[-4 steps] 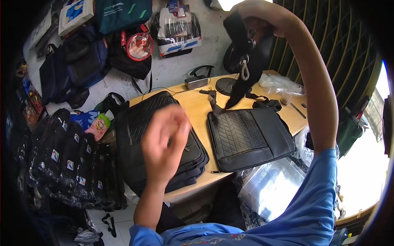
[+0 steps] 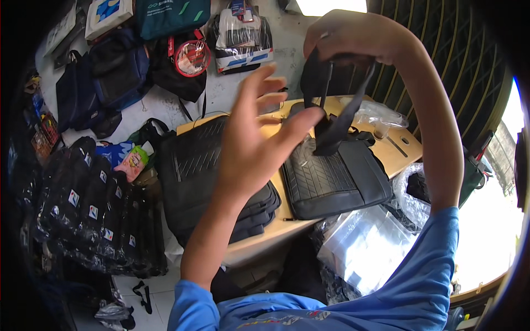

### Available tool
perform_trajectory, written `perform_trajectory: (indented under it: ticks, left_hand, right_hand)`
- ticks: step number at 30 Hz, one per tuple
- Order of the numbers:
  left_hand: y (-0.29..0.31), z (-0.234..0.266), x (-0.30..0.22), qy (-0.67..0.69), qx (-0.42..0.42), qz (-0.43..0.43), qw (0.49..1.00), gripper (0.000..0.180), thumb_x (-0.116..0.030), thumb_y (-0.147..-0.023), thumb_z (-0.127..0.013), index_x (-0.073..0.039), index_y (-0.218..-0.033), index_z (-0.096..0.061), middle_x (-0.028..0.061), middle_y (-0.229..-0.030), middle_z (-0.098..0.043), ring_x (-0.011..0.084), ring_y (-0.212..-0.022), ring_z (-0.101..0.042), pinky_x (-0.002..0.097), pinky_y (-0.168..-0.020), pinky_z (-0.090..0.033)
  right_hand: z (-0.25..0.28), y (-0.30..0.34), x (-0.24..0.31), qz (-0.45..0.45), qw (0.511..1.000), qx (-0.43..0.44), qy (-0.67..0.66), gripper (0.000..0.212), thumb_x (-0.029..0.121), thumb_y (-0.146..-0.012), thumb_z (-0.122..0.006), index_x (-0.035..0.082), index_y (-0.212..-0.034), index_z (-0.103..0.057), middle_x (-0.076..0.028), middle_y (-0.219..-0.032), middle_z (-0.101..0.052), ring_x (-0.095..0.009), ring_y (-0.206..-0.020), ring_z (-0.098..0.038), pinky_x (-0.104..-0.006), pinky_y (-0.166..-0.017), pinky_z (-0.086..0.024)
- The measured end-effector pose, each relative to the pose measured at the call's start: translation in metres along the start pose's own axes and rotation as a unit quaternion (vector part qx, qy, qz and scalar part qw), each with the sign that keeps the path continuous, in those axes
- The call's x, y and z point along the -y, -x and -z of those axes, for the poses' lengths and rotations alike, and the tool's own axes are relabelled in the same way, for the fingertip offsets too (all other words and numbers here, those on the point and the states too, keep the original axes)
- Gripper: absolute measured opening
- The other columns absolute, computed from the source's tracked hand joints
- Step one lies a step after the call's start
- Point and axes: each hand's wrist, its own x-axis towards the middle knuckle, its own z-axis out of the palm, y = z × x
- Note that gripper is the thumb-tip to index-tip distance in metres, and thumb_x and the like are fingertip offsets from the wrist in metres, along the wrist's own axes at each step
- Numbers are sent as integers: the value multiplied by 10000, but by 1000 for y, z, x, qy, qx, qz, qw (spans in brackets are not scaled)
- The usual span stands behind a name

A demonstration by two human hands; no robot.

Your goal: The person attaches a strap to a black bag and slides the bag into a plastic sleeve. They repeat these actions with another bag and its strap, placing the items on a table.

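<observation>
High over the table, my right hand is closed around a black webbing strap, which hangs in loops from it. The strap's lower part dangles just above a flat black laptop bag with a chevron-patterned panel. My left hand is raised to the left of the strap, fingers spread and holding nothing. The left thumb tip comes close to the strap; whether it touches, I cannot tell. Behind the left hand lies a stack of similar black bags, partly hidden by that arm.
The bags lie on a wooden table. Plastic-wrapped black bundles are piled at the left. Clear plastic packaging lies below the table's right side. Several bags, including a navy backpack, hang on the wall. A clear cup stands at the far right.
My left hand has moved up and right toward the strap, its fingers spreading. My right hand has come down slightly, and the hanging strap has swung lower over the laptop bag.
</observation>
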Motion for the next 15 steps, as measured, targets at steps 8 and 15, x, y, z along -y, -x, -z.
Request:
perform_trajectory:
  ticks: [8,15]
  left_hand:
    - [23,18,1,214,234,72,946,352,-282,-833,-666,18,-997,-580,38,-644,-572,142,-610,-598,293,-655,-485]
    - [29,28,-47,333,196,97,917,229,-226,-889,-606,-10,-829,-561,1,-517,-494,63,-363,-400,237,-416,-357]
  right_hand:
    - [60,24,14,-80,863,290,-406,218,129,-822,-639,-53,-939,-621,-93,-865,-630,-145,-794,-582,-255,-707,-473]
    - [55,79,11,26,916,140,-374,412,381,-811,-639,-22,-894,-603,8,-560,-476,-37,-477,-455,-181,-433,-349]
